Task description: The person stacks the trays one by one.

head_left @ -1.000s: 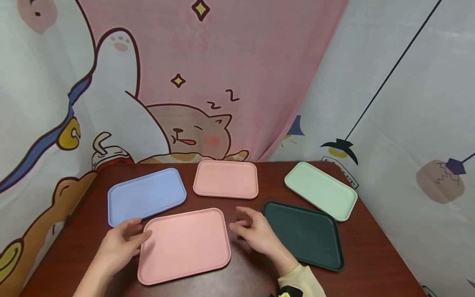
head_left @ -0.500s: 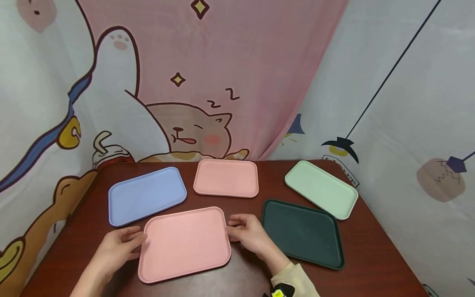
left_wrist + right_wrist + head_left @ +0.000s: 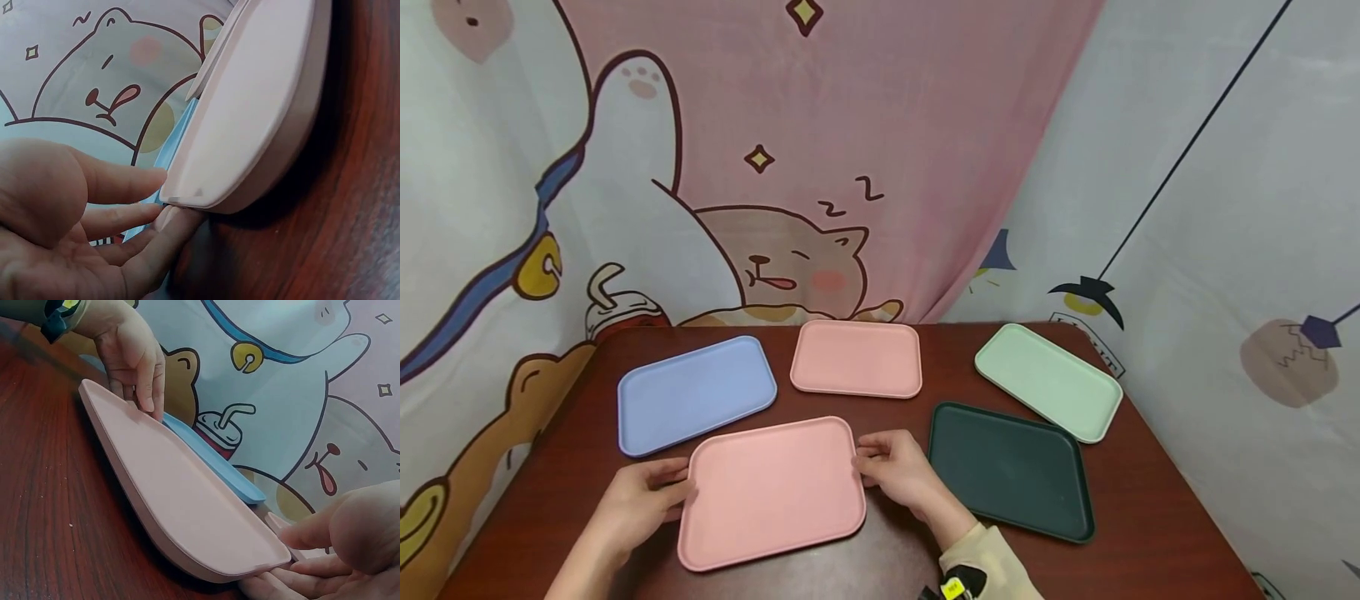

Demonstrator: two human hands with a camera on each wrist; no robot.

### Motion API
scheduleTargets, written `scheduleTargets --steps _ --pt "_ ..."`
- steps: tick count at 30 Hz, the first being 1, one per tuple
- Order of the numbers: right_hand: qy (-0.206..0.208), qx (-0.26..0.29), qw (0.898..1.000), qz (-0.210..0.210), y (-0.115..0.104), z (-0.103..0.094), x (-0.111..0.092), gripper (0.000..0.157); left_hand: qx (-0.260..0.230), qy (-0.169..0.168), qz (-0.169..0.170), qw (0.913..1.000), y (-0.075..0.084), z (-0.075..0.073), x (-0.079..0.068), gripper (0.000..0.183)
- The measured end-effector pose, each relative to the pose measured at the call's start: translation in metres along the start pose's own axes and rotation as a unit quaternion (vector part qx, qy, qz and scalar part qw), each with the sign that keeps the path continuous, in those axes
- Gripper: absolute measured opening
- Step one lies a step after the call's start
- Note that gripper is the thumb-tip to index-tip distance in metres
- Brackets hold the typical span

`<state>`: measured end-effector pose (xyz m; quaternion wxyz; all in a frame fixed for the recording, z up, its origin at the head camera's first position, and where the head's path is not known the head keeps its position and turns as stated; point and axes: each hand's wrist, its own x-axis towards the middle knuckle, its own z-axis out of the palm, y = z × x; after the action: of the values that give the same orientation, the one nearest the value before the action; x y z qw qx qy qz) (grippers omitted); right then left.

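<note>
A large pink tray (image 3: 775, 493) lies at the front middle of the brown table, between the two hands. My left hand (image 3: 638, 504) grips its left edge; in the left wrist view the thumb (image 3: 134, 182) is at the rim and the fingers (image 3: 164, 247) reach under the edge. The opposite edge is pinched by my right hand (image 3: 901, 473). Seen from the right wrist, the right thumb (image 3: 312, 530) sits at the rim with fingertips (image 3: 265, 589) below it. The tray's underside is hidden.
Behind the hands lie a blue tray (image 3: 696, 397) at the left and a smaller pink tray (image 3: 856, 360) at the back middle. A dark green tray (image 3: 1011, 473) and a light green tray (image 3: 1048, 382) lie at the right. A patterned curtain (image 3: 887, 150) hangs behind the table (image 3: 1157, 533).
My right hand has moved down and left onto the tray's right edge. My left hand has closed in on the left edge. The trays lie where they were.
</note>
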<state>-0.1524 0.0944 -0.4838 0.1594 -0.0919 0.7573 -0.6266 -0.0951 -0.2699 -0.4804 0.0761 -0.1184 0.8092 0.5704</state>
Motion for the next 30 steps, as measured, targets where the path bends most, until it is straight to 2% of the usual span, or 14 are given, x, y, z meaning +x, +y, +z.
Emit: scheduleTargets --steps 7,14,23,30 --pt "0.002 0.005 1.0 -0.005 0.002 0.001 0.001 0.043 0.012 0.023 0.006 0.9997 -0.001 0.002 -0.003 0.044" --pt "-0.001 0.008 1.0 -0.008 0.002 -0.001 -0.001 0.045 0.005 0.03 0.011 0.9995 -0.001 -0.001 -0.004 0.044" --pt "0.012 0.042 0.999 -0.022 0.003 -0.005 0.0 0.039 -0.016 0.03 0.022 0.9992 0.007 -0.005 -0.004 0.047" --pt "0.008 0.085 0.996 -0.01 0.0 -0.011 -0.002 0.039 -0.028 0.031 0.038 0.9984 0.013 -0.005 -0.004 0.049"
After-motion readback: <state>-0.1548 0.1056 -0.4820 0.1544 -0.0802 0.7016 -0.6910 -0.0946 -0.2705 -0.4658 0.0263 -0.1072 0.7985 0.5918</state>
